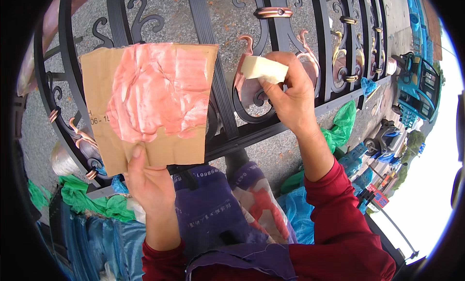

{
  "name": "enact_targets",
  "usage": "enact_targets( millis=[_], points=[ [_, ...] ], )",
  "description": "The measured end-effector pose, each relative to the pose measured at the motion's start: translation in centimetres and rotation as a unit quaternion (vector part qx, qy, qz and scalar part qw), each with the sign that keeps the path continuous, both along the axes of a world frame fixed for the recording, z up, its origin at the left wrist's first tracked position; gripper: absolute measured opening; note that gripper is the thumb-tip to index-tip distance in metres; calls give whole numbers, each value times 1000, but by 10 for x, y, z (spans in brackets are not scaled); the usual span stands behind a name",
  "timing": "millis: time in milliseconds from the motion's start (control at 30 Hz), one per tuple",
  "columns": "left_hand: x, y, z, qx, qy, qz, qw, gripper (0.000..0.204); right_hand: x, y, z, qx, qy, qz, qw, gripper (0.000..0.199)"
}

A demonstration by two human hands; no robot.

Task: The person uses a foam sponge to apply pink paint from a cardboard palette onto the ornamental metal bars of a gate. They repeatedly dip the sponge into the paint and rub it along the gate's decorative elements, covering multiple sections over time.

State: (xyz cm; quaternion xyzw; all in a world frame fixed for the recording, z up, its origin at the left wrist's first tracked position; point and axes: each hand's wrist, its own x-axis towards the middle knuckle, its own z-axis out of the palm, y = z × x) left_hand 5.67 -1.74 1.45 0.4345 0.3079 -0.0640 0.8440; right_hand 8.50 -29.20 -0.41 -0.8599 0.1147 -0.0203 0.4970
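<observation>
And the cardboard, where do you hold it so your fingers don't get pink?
I'd pinch the cardboard by its bottom edge, coming from below, thumb on top, fingers underneath. It's a thin, flat sheet, and that strip is mostly bare brown, while the pink stuff covers the middle and runs to the top. The left hand grips it there.

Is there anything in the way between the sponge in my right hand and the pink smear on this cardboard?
Nothing visible: your right hand holds the sponge to the right of the cardboard, whose pink smear faces you uncovered. The railing bar seen in the gap lies behind both.
</observation>
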Motion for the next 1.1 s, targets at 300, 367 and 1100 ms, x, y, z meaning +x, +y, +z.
enact_targets(
  millis=[300, 367, 1100],
  points=[
    [0, 11, 1, 26, -6, 5, 1000, 55, -17, 15, 2, -39, 89, -6, 995, 30],
    [2, 10, 3, 29, -13, 8, 999, 52, -26, 15, -3, -66, 98, -8, 993, 30],
    [-93, -249, 26, -65, 38, -90, 993, 49, -176, -231, 31, 269, 4, -229, 935, 36]
  ],
)
